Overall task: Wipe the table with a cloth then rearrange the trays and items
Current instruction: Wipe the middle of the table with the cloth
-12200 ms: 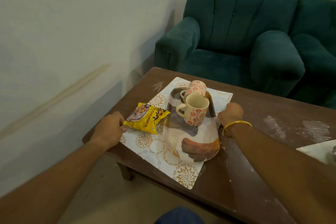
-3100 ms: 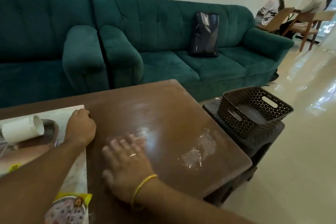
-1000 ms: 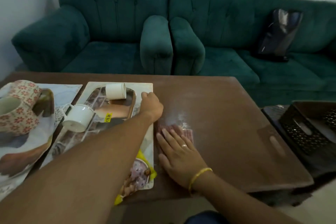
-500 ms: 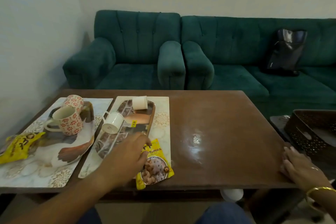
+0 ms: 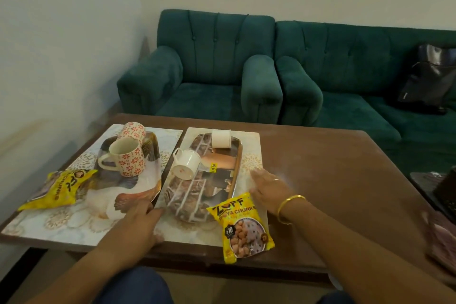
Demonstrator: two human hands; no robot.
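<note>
The right grip (image 5: 269, 187) has come back from the bench's (image 5: 345, 175) far edge and lies spread flat on the right mat's (image 5: 251, 146) side. The left grip (image 5: 139, 224), relaxed and holding nothing, rests at its near left corner. A pinkish blur (image 5: 441, 239) far right may be the cloth. Wiping looks done. I'd guess this mat and its tray (image 5: 197, 195) get shifted next.

Place: a home living room
Seating: teal tufted armchair (image 5: 207, 67) beside a matching sofa (image 5: 365, 76)
Table: low brown wooden coffee table (image 5: 333, 170) carrying placemats and mugs
</note>
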